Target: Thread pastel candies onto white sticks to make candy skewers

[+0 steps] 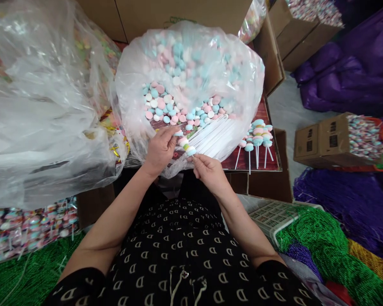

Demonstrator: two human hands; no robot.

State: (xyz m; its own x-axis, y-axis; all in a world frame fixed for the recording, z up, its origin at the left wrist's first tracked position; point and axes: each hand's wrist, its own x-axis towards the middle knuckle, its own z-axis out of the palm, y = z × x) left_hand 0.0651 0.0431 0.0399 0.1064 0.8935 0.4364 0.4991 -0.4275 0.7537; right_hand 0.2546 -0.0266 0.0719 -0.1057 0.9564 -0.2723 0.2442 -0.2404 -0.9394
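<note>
My left hand (162,146) is closed, with a pale blue marshmallow piece (178,133) pinched between thumb and fingertips. Just beside it, my right hand (208,168) grips the short stick of a marshmallow pop (187,146), whose stacked pieces are white, pink, yellow-green and blue. The pop tilts up and left towards my left fingers. Behind both hands, a big clear plastic bag (127,100) lies open, full of loose pink, blue and white marshmallow pieces (169,106). A fanned bundle of white sticks (210,136) rests in its mouth.
Several assembled pops (258,134) lie at the right table edge (272,163), sticks overhanging. Another plastic bag (47,114) bulges at left. Cardboard boxes (319,140) stand on the right-hand floor, near green tinsel-like strands (328,250) and a pale plastic crate (271,221). Wrapped pops (32,229) lie lower left.
</note>
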